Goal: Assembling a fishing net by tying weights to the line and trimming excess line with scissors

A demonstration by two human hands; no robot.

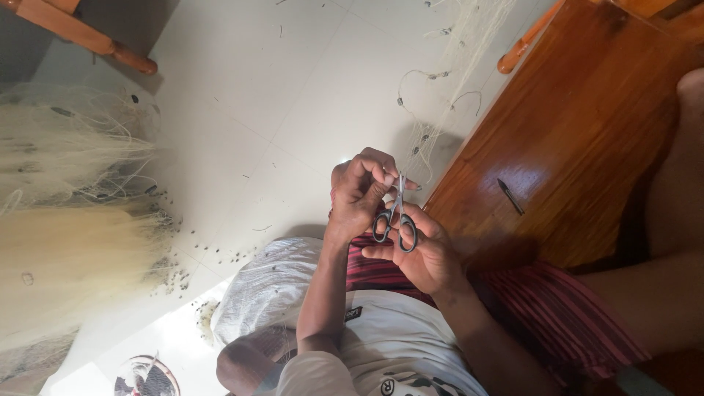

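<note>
Scissors [396,218] are sitting in the right hand [425,257], fingers through the loops, while the left hand [359,194] is pinching thin netting line taut just beside the blades for cutting.

1. Scissors [396,220] blade tips hidden behind left hand [359,194] fingers; what's pinched there is too fine to tell.
2. Pale net pile [66,242] cut by left edge, blurred.
3. Round basket [147,378] cropped at bottom edge.

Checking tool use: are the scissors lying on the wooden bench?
No: the scissors are held in the right hand, blades up at the left hand, off the bench.
</note>
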